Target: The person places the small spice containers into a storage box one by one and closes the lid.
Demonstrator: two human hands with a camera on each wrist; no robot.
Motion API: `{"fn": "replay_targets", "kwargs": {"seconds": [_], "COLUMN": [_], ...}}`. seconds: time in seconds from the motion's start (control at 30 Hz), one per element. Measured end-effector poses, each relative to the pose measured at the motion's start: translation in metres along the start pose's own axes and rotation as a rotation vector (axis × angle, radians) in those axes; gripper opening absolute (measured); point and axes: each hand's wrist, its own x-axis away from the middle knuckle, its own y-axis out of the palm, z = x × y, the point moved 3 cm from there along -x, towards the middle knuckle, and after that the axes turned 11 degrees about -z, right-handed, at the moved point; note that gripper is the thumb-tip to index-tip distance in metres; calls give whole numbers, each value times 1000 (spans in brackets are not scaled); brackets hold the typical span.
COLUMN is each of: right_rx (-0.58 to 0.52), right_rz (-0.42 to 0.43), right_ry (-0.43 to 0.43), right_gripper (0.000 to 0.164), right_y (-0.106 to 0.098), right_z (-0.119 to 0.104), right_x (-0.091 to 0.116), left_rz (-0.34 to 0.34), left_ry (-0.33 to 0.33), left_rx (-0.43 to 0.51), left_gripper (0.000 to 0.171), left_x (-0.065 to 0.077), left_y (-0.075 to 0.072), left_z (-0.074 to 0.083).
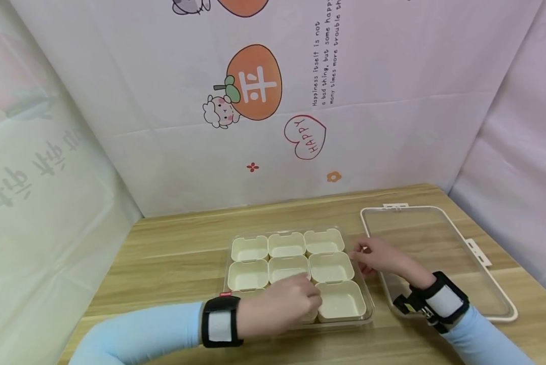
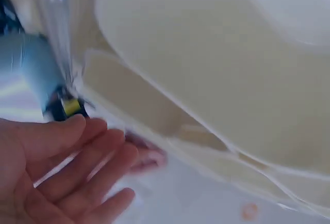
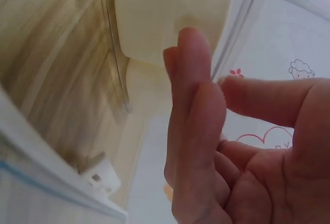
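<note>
A clear plastic box (image 1: 369, 310) stands on the table, with several cream cups (image 1: 341, 301) set in rows inside. My left hand (image 1: 284, 304) is over the box's front middle, hiding part of the cups there. In the left wrist view its fingers (image 2: 95, 180) are loosely bent, apart, with nothing between them; large cream cups (image 2: 206, 79) lie beside them. At the box's right wall is my right hand (image 1: 378, 256), its fingertips at the rim. The right wrist view shows its fingers (image 3: 191, 110) fairly straight along the outside of the clear wall; the thumb is close to them.
A clear lid with a white frame (image 1: 501, 318) and side latches (image 1: 478, 252) lies at the right, partly under my right forearm. Wood-grain table (image 1: 172, 253) extends to the left. A printed white curtain (image 1: 163, 167) hangs behind and at both sides.
</note>
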Motion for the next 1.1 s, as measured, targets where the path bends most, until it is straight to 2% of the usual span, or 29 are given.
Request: {"fn": "replay_targets", "kwargs": {"seconds": [0.13, 0.27, 0.4, 0.53, 0.67, 0.8, 1.0, 1.1], "right_rx": [-25, 30, 164, 337, 434, 444, 431, 454], "right_rz": [33, 125, 207, 286, 343, 353, 302, 282], "right_ry": [28, 62, 113, 180, 215, 246, 309, 330], "right_gripper": [28, 35, 38, 42, 47, 54, 64, 61], "right_y": [-10, -28, -46, -60, -72, -83, -100, -109], "right_z": [4, 11, 26, 42, 54, 66, 83, 91], "right_x": [10, 24, 37, 50, 60, 65, 65, 62], "left_rz": [90, 162, 254, 267, 248, 189, 133, 126], "left_ry": [-182, -402, -586, -723, -847, -959, -1030, -1060], "left_rx": [114, 227, 314, 343, 392, 468, 567, 606], "left_gripper": [16, 19, 20, 22, 28, 35, 29, 27], "left_x": [22, 51, 81, 100, 109, 113, 107, 105], "left_y": [-1, 5, 20, 39, 53, 65, 78, 81], "left_z": [-23, -49, -67, -77, -86, -92, -101, -103]}}
